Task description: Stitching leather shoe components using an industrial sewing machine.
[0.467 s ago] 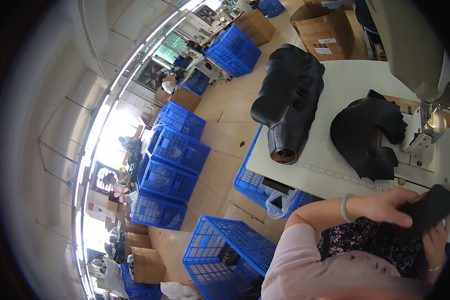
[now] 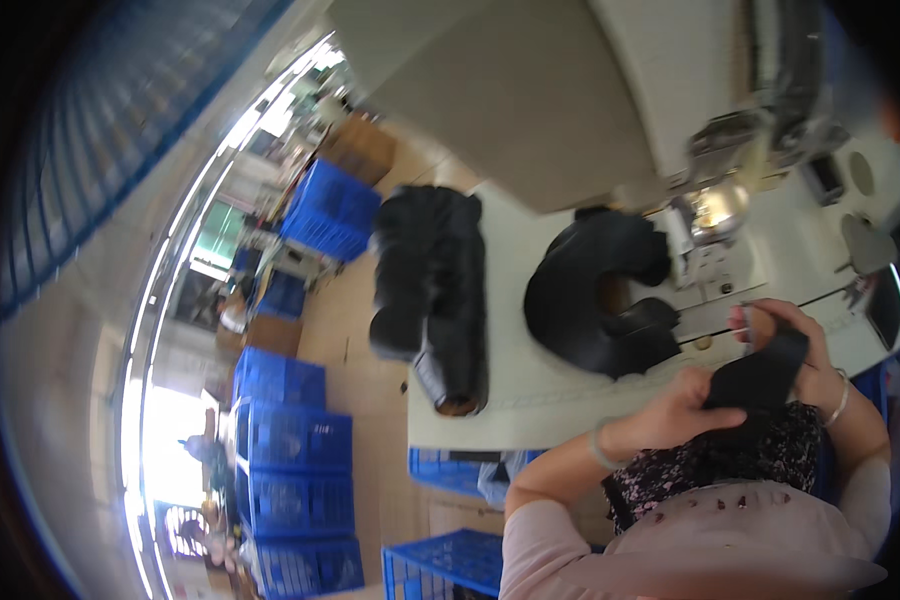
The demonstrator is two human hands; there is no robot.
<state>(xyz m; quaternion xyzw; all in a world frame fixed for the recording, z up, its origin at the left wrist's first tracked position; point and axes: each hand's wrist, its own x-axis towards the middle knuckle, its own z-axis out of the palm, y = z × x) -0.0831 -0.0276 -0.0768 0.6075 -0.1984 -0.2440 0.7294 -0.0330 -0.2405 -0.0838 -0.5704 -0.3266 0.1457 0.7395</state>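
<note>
A black leather-like piece (image 2: 760,380), folded or curved, is held between my two hands over the table's near edge. My left hand (image 2: 676,408) pinches its left end, thumb on top. My right hand (image 2: 818,362) grips its right end, with the fingers partly hidden behind it. Beyond them, several overlapped black pieces (image 2: 592,300) lie fanned in a curve beside the sewing machine's needle area (image 2: 712,215). Farther left on the white tabletop (image 2: 510,425) rests a long row of black shaped pieces (image 2: 435,290), its near end an open rim with a brown inside.
The sewing machine's pale arm (image 2: 530,90) spans the top of the view. A dark phone-like slab (image 2: 885,308) lies at the table's right. Blue crates (image 2: 300,440) line the floor at left, and another blue crate (image 2: 445,560) stands near my left elbow.
My view has swung to the right, so the sewing machine fills more of it. Both hands have come up before me with the black piece, and the right hand now shows gripping its end.
</note>
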